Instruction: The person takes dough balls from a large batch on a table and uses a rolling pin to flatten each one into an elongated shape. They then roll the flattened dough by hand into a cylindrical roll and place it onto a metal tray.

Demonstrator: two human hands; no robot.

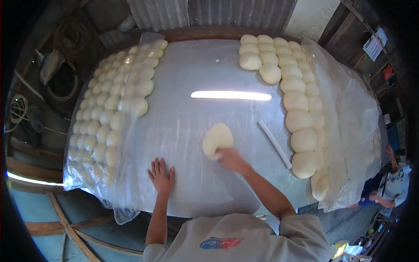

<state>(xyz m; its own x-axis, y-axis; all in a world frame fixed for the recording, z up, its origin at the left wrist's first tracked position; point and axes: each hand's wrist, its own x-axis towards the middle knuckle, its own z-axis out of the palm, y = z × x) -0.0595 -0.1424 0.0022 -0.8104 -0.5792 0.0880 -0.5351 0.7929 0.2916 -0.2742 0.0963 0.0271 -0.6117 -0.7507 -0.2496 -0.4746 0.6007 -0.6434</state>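
A flattened piece of dough (217, 136), pale and oval, lies in the middle of the shiny metal tabletop (183, 118). At its near edge my right hand (228, 158) is closed, the fingers curled on the dough's rim; the fingertips are partly hidden. My left hand (161, 176) rests flat on the metal near the table's front edge, fingers spread and holding nothing. To the right of the dough, a white rod-like rolling pin (275, 144) lies at a slant, touched by neither hand.
Rows of round dough balls (303, 139) line the right side, partly under a clear plastic sheet (345, 118). More dough balls (99, 118) fill the left side under another plastic sheet (124, 174). Another person (390, 185) stands beyond the table's right end. Corrugated metal (240, 15) borders the far side.
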